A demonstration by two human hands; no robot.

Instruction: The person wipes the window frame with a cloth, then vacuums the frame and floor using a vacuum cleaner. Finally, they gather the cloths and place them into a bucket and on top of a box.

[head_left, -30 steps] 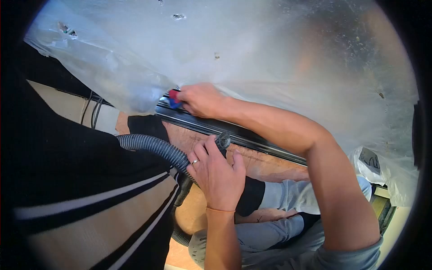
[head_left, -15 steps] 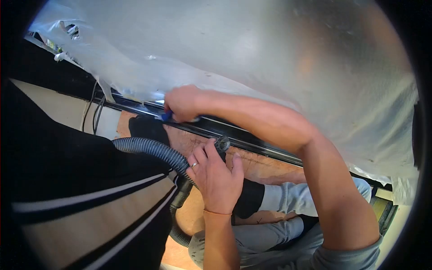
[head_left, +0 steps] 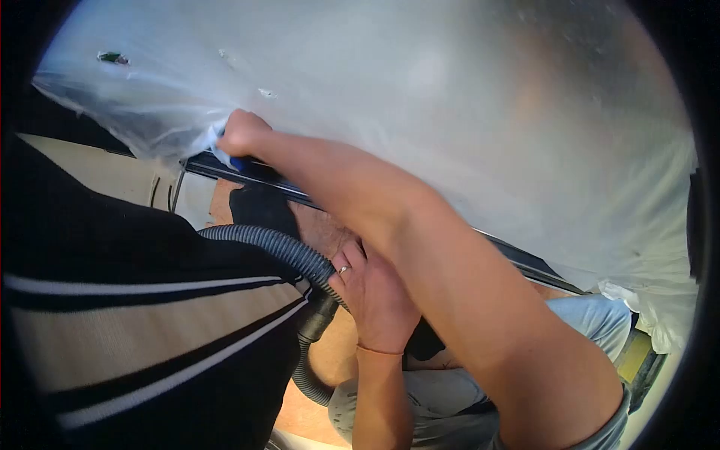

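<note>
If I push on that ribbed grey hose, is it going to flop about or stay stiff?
Probably in between: the hose curves in a smooth arch with no kink showing, so it should flex and spring a bit. It's likely light for its thickness, since ribbed walls like that suggest it's hollow. The ridges should also keep it from feeling very slippery.

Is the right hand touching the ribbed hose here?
Apart. The head view shows the right hand up by the plastic sheet, with the dark rail visible between it and the ribbed hose.
</note>
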